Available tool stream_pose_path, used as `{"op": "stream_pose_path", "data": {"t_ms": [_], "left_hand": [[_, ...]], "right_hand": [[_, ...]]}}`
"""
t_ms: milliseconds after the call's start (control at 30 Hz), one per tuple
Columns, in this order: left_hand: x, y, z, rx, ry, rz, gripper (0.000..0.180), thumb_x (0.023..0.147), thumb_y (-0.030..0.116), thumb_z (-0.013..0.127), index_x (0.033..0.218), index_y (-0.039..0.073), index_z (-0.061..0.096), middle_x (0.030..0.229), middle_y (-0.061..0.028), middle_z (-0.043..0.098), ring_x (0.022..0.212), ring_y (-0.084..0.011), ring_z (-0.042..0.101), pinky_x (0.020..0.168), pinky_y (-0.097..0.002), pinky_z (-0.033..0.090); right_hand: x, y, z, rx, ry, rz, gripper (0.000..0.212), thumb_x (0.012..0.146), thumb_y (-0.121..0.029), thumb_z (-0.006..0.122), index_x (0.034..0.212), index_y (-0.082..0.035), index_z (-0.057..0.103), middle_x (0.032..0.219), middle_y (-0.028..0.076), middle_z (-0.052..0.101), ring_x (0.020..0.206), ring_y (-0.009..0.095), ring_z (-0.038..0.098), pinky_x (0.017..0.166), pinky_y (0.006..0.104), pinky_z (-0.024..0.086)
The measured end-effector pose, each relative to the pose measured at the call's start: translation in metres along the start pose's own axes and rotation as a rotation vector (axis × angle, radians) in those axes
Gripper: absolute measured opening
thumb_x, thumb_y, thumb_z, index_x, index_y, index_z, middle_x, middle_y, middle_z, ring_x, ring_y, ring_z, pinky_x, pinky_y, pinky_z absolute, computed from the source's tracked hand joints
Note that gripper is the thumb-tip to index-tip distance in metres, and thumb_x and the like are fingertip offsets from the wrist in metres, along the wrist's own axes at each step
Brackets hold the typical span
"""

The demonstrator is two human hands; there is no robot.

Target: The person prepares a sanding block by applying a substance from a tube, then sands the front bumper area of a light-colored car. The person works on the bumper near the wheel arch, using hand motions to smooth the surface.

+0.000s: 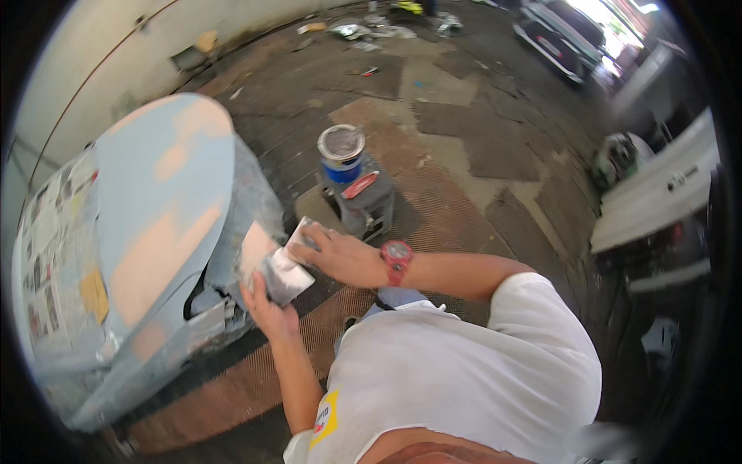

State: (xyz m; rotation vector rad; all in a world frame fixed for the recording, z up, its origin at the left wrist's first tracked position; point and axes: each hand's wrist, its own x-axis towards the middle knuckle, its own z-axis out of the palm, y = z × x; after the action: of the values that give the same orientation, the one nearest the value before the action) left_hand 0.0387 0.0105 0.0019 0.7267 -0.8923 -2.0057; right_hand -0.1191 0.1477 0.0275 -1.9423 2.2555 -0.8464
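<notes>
Left hand [269,309] grips 1 greyish sheet [289,284], right hand [344,254] (red watch [396,260] on) 1 pale piece [299,238].

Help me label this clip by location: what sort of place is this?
Probably a car body shop: a pale blue panel with pinkish patches, newspaper beside it, and a car farther back.

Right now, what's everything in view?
Car panel: one, light blue and pinkish, left
Newspaper: uncounted, mostly white, far left
Wall: one, off-white, upper left
Stool: one, grey, centre
Open can: one, blue, on stool
Flat item: one, red, on stool
Litter: uncounted, mostly silver, top
Car: one, dark, upper right
Floor sheets: several, brown, centre
Door-like panel: one, white, right
Thin sheet: one, grey, centre
Wristwatch: one, red, right wrist
Shirt: one, white, bottom
Left hand: one, bare, holding sheet
Right hand: one, bare, holding pale piece
</notes>
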Motion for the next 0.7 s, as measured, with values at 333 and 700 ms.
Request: {"op": "stream_pose_path", "data": {"t_ms": [333,700], "left_hand": [[0.017,0.009,-0.006,0.035,0.08,-0.018,0.051,0.107,0.029,0.062,0.147,0.002,0.049,0.147,-0.0148,0.056,0.134,-0.0276,0.057,0.11,-0.0449,0.049],[0.023,0.019,-0.02,-0.152,0.027,0.081,0.059,0.105,0.024,0.069,0.155,0.008,0.043,0.155,-0.0124,0.052,0.138,-0.0276,0.054,0.117,-0.0468,0.044]], "right_hand": [[0.004,-0.021,-0.03,1.2,0.011,0.279,0.06,0.099,0.003,0.055,0.157,-0.005,0.039,0.148,0.014,0.052,0.133,0.026,0.056,0.116,0.04,0.042],[-0.033,0.022,-0.003,0.474,0.284,0.267,0.053,0.089,-0.003,0.07,0.139,-0.003,0.054,0.13,0.01,0.065,0.102,0.024,0.071,0.093,0.04,0.058]]}}
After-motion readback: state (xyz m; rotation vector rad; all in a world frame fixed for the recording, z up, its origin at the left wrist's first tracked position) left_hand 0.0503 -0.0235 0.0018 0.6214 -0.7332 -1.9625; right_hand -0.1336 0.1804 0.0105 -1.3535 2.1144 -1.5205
